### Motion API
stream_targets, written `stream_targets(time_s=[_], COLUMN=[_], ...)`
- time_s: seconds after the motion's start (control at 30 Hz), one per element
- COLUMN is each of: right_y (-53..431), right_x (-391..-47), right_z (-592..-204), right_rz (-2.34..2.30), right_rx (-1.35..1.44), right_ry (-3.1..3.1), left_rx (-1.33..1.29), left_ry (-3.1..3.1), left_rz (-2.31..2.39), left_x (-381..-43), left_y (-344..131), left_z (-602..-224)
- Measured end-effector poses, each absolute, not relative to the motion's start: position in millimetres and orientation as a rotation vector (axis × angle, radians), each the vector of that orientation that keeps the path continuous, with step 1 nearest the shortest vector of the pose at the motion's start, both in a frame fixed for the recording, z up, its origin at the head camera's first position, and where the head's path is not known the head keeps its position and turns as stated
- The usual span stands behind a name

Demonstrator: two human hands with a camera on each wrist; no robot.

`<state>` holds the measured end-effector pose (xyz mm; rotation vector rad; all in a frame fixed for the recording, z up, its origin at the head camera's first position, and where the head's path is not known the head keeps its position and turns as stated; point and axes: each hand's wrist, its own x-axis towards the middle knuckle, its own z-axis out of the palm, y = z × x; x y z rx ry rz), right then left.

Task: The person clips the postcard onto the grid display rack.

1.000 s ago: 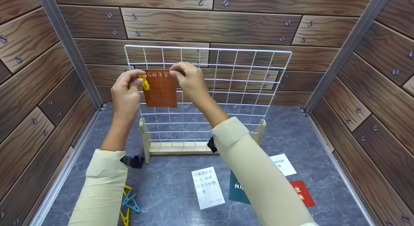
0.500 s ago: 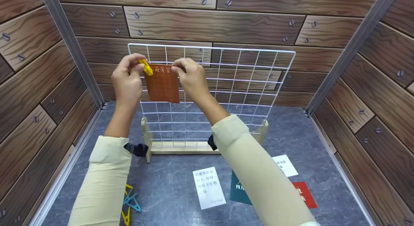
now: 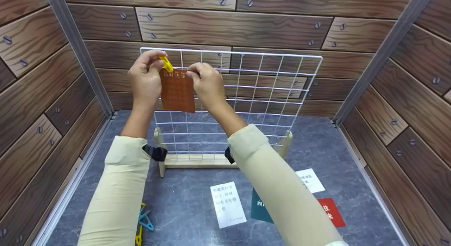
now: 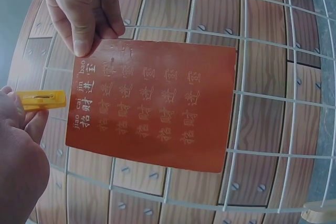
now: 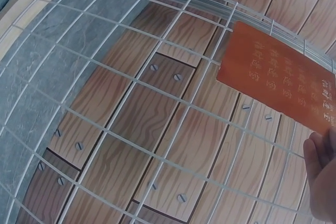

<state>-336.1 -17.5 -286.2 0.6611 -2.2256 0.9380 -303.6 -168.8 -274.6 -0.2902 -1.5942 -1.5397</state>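
Note:
An orange-red card (image 3: 178, 92) with a line of white characters along its top hangs in front of the upper left of a white wire grid (image 3: 259, 71). My right hand (image 3: 208, 84) pinches the card's upper right corner between thumb and fingers. Between the thumb and fingers of my left hand (image 3: 145, 77) is a yellow clothespin (image 3: 166, 64), its tip at the card's top edge. In the left wrist view the clothespin (image 4: 44, 98) points at that edge with a narrow gap apparent. The right wrist view shows the card (image 5: 278, 74) close against the grid.
The grid stands in a wooden base (image 3: 201, 164). On the grey floor lie a white card (image 3: 228, 204), a teal card (image 3: 260, 209), a red card (image 3: 333, 212) and another white card (image 3: 312, 180). Blue clothespins (image 3: 146, 219) and yellow ones lie beside the left sleeve.
My left hand has moved up and right with the clothespin, from the card's left side to above its top edge. The card has risen slightly, my right hand still pinching its corner.

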Motion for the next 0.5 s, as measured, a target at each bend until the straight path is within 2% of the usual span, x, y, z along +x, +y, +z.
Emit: stream_targets(time_s=[0.5], right_y=[-25.5], right_x=[-331.0], right_z=[-285.9], right_rz=[0.81], right_rx=[0.551], right_ry=[-2.218], left_rx=[-0.288], left_ry=[-1.608], left_rz=[-1.487], left_x=[-319.9], left_y=[-161.2], left_z=[-274.9])
